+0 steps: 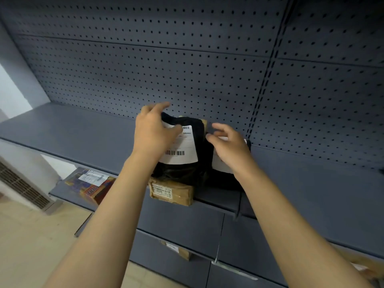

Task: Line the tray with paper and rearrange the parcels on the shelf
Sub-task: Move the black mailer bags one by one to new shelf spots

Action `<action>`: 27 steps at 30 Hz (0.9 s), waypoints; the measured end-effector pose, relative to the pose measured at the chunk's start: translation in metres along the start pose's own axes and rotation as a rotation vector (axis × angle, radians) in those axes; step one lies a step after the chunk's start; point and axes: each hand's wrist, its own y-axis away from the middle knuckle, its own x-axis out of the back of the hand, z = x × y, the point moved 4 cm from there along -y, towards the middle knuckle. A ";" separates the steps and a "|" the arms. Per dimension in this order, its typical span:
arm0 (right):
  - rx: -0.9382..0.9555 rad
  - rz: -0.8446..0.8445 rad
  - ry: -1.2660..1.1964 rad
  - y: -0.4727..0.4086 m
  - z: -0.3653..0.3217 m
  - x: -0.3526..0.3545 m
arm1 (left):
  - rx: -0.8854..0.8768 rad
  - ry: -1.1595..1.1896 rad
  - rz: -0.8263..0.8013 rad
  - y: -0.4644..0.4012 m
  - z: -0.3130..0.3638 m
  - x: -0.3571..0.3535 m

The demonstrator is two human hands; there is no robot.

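Black parcel (pixel 182 146) noted upright on the grey shelf (pixel 68 129), leaning toward the pegboard (pixel 187 65), long axis vertical, label facing outward, atop a brown parcel (pixel 172 192). Left hand (pixel 153 132) closed over its top corner; right hand (pixel 230 146) half open against a second black parcel (pixel 223 177) alongside, grip unconfirmed. Rearranging step judged in hand; next move likely calls for steadying both upright.

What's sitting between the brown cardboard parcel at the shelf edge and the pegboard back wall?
In the head view, the black bag parcel with the white label lies between the brown cardboard parcel and the pegboard.
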 end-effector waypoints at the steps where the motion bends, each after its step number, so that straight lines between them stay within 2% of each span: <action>1: 0.022 0.013 -0.014 0.004 -0.002 0.011 | -0.061 0.059 0.033 0.003 0.015 -0.003; 3: 0.051 0.033 -0.054 0.011 -0.005 0.035 | -0.099 0.233 0.029 0.010 0.044 -0.014; 6: 0.070 0.088 -0.101 0.023 -0.002 0.076 | -0.031 0.549 -0.085 0.025 0.081 -0.044; 8: 0.081 0.135 -0.114 0.033 0.005 0.110 | -0.005 0.637 -0.149 0.039 0.107 -0.067; 17: 0.057 0.262 -0.107 0.091 0.073 0.294 | 0.019 0.715 -0.327 0.136 0.242 -0.202; 21: 0.035 0.310 -0.093 0.117 0.111 0.390 | 0.051 0.727 -0.379 0.184 0.309 -0.264; 27: -0.023 0.384 -0.100 0.145 0.160 0.499 | 0.081 0.706 -0.417 0.227 0.372 -0.333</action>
